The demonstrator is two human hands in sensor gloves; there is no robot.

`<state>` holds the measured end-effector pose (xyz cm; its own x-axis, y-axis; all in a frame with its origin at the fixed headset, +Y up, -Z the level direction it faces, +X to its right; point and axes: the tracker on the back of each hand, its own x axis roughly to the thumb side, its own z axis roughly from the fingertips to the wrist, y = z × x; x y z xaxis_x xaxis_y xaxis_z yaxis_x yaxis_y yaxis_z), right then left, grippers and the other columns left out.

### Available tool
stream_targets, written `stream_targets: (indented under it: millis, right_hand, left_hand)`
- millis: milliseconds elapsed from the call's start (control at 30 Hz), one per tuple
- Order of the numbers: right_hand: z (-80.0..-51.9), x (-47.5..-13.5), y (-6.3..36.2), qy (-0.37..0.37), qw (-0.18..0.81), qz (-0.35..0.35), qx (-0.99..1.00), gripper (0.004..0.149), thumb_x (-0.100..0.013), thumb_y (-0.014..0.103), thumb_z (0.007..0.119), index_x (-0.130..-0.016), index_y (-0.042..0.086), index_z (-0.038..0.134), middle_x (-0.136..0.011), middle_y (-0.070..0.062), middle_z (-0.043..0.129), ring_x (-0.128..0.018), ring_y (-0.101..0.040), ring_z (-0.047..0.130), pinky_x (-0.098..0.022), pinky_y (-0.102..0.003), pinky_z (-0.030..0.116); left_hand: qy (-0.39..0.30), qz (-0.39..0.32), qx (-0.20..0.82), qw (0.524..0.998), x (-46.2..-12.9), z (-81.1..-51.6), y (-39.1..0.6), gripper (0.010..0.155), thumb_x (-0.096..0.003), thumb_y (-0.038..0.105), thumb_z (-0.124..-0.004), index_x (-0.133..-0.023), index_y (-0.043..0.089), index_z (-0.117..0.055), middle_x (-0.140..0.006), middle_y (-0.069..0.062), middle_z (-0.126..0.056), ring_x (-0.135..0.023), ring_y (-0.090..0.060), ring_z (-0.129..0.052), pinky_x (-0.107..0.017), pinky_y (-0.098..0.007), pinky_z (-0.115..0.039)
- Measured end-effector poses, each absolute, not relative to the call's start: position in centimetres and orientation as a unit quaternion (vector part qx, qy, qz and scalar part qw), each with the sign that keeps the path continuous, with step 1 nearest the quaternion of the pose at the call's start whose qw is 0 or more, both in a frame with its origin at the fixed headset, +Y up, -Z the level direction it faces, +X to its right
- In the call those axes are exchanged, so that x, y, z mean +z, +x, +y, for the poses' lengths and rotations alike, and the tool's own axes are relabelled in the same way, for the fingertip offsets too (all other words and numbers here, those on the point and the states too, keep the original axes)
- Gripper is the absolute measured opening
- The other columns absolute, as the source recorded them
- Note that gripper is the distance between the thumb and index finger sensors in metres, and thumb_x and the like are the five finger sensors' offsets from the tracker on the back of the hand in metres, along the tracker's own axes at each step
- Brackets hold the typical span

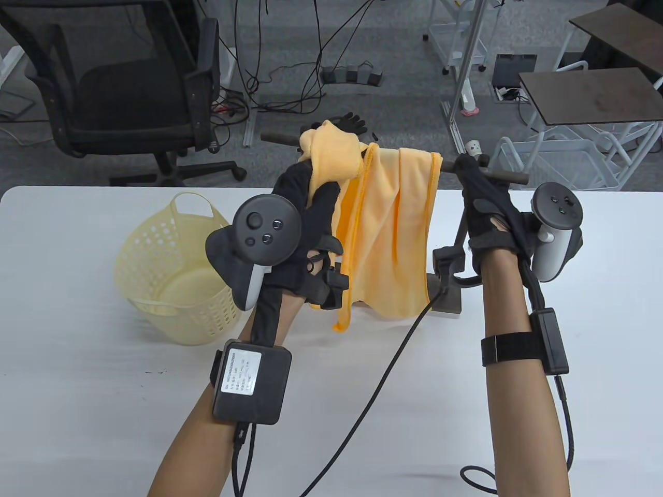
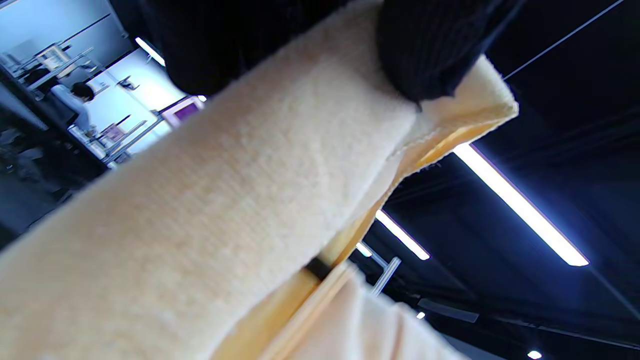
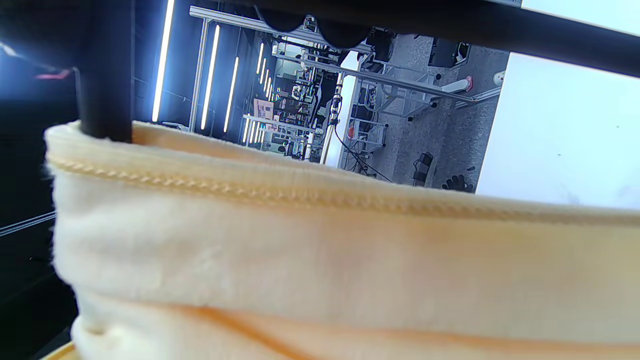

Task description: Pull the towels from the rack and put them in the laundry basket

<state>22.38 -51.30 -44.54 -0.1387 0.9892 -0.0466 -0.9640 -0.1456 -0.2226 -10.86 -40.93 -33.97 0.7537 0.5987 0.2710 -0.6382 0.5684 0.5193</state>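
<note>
Fingers (image 1: 321,199) of left hand (image 1: 298,207) curl round a bunched fold of the yellow towel (image 1: 383,233), pinching it at the rack's left end; left wrist view shows a gloved fingertip (image 2: 425,55) pressed onto the cloth. Right hand (image 1: 487,207) reaches up to the rack bar (image 1: 497,175), fingers wrapped over it just right of the towel. Nearest on the white bench (image 1: 103,388): both forearms w/ sensor boxes strapped on, cables trailing toward the bottom edge. Mid-bench, the towel hangs draped over the bar, lower edge down near the rack base (image 1: 445,297); upper left part is lifted & gathered in the left hand. Laundry basket (image 1: 171,269), pale yellow plastic, lies tipped on the bench left of the rack, apart from the towel, mouth toward the camera. Beyond the bench: black office chair (image 1: 129,93), floor cables, small side tables at right.
</note>
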Motion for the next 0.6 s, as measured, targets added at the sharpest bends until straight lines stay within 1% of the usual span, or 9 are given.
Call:
stream_targets:
  millis: [133, 367, 500, 600]
  right_hand:
    - [-51.3, -44.6, 22.4, -0.090, 0.650, -0.067, 0.752, 0.096, -0.049, 0.086, 0.064, -0.103, 0.012, 0.035, -0.106, -0.019, 0.040, -0.098, -0.052, 0.042, -0.067, -0.070, 0.043]
    - [-51.2, -44.6, 22.5, -0.089, 0.649, -0.064, 0.753, 0.096, -0.049, 0.086, 0.064, -0.103, 0.012, 0.035, -0.106, -0.019, 0.040, -0.098, -0.052, 0.042, -0.067, -0.070, 0.044]
    - [-51.2, -44.6, 22.5, -0.090, 0.650, -0.064, 0.752, 0.096, -0.049, 0.086, 0.064, -0.103, 0.012, 0.035, -0.106, -0.019, 0.040, -0.098, -0.052, 0.042, -0.067, -0.070, 0.044]
    - [-51.2, -44.6, 22.5, -0.090, 0.650, -0.064, 0.752, 0.096, -0.049, 0.086, 0.064, -0.103, 0.012, 0.035, -0.106, -0.019, 0.040, -0.098, -0.052, 0.042, -0.067, -0.070, 0.044]
  left_hand:
    - [0.343, -0.063, 0.355, 0.867, -30.4, -37.5, -11.3, 0.049, -0.0460, 0.044, -0.088, -0.092, 0.028, -0.081, -0.082, 0.009, -0.098, -0.069, -0.011, -0.104, -0.065, -0.038, -0.086]
    - [0.394, -0.114, 0.375, 0.831, -24.8, -33.4, -11.9, 0.050, -0.0465, 0.045, -0.087, -0.093, 0.028, -0.081, -0.082, 0.009, -0.098, -0.070, -0.010, -0.104, -0.065, -0.038, -0.085]
    - [0.410, -0.139, 0.384, 0.815, -22.1, -31.8, -12.2, 0.050, -0.0470, 0.046, -0.087, -0.094, 0.029, -0.080, -0.083, 0.010, -0.098, -0.071, -0.010, -0.103, -0.066, -0.037, -0.085]
    - [0.413, -0.152, 0.397, 0.806, -20.8, -31.3, -12.4, 0.050, -0.0474, 0.046, -0.087, -0.094, 0.029, -0.080, -0.083, 0.010, -0.097, -0.071, -0.009, -0.103, -0.066, -0.037, -0.085]
